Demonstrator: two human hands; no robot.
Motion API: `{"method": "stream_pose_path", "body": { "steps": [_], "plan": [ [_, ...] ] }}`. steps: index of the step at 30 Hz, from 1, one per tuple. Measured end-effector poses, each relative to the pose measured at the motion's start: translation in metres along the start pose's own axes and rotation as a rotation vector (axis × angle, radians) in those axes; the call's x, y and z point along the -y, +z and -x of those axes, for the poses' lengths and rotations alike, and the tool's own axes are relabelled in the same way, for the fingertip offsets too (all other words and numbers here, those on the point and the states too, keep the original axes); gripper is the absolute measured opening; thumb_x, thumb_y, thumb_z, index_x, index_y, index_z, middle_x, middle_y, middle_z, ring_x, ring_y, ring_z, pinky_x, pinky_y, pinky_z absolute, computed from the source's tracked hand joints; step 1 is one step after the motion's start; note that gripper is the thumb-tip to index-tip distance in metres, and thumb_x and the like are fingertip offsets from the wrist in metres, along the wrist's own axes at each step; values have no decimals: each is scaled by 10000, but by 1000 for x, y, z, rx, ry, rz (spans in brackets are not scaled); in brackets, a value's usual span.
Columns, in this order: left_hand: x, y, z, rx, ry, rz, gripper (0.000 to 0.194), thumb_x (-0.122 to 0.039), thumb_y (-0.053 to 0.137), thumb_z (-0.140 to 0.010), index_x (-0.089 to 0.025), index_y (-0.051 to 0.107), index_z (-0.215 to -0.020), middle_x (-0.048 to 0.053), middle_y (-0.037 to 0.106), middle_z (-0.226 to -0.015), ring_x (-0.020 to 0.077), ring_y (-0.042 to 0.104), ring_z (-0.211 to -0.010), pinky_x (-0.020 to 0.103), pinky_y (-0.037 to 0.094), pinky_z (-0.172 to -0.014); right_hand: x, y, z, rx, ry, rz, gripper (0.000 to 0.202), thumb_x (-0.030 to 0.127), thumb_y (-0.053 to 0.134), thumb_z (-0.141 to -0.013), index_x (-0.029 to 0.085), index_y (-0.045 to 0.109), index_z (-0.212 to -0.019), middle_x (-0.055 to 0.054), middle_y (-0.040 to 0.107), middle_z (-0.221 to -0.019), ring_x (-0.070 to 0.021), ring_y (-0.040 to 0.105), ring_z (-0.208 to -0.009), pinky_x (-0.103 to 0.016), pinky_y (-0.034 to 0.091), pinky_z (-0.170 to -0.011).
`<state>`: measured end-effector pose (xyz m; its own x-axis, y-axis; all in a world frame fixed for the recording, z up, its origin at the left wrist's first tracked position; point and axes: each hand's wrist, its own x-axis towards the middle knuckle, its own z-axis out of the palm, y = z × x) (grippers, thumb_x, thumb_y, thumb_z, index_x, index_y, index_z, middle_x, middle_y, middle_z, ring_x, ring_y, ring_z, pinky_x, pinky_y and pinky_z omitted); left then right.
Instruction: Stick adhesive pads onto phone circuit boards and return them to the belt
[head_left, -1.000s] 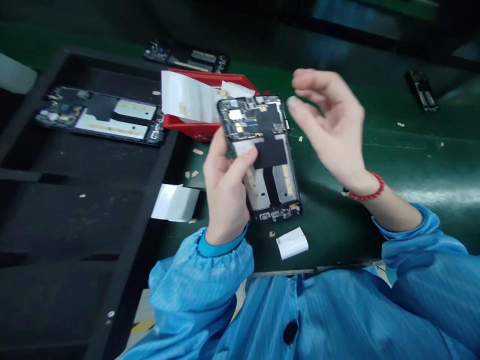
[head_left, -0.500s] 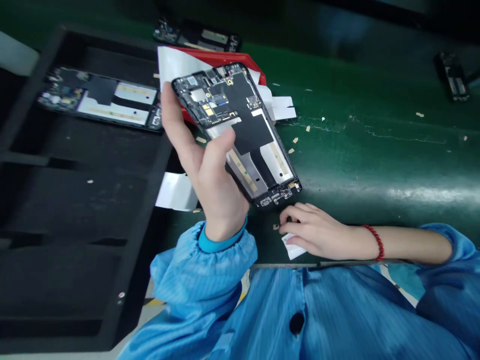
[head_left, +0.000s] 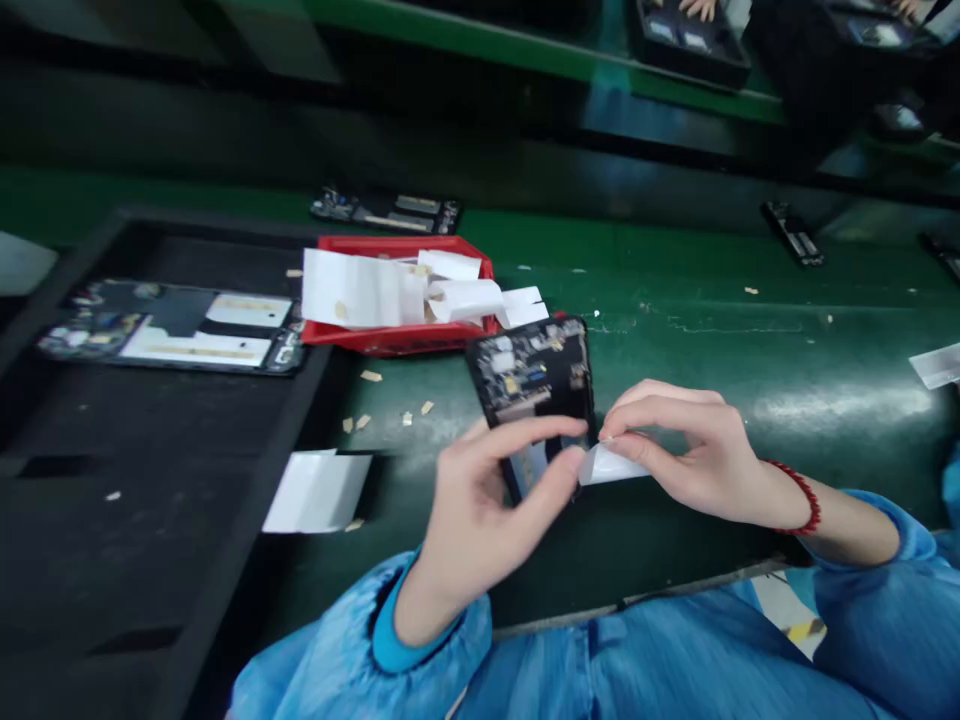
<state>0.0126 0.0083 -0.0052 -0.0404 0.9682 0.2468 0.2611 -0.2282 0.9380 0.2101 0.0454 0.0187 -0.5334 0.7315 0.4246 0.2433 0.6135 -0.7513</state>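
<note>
An opened phone with its circuit board showing [head_left: 536, 370] lies tilted on the green bench, partly behind my left hand [head_left: 499, 490]. The thumb and forefinger of that hand are apart over the phone's lower end, with the thumb tip close to a small white sheet [head_left: 615, 466]. My right hand [head_left: 682, 445] pinches this sheet between thumb and fingers, just right of the phone. Whether the left thumb touches the sheet is hard to tell.
A red bin [head_left: 390, 340] full of white paper strips stands behind. On the left, a black tray [head_left: 277, 480] holds another opened phone [head_left: 195, 328]. A white sheet [head_left: 319, 492] and small tan scraps lie nearby. More phones lie farther back; a person's hand [head_left: 699, 8] shows at the top.
The phone has gone from my left hand down onto the bench. My right hand has lifted the white sheet and both hands have come together. The view has tilted up.
</note>
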Motion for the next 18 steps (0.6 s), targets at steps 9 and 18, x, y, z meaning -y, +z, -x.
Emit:
{"method": "stream_pose_path", "body": {
  "steps": [9, 18],
  "plan": [
    [-2, 13, 1, -118, 103, 18, 156, -92, 755, -769, -231, 821, -796, 10, 818, -822, 153, 772, -669, 191, 634, -664, 3, 1, -11, -61, -80, 227, 105, 120, 659, -927, 186, 736, -899, -75, 692, -959, -170, 662, -868, -349, 561, -761],
    [-2, 12, 3, -116, 120, -60, 117, -110, 745, -787, -205, 812, -799, 22, 814, -831, 167, 773, -682, 212, 643, -659, 1, -6, -16, 9, -143, 350, 112, 112, 655, -959, 196, 685, -892, -34, 736, -919, -148, 664, -835, -349, 504, -801]
  ]
}}
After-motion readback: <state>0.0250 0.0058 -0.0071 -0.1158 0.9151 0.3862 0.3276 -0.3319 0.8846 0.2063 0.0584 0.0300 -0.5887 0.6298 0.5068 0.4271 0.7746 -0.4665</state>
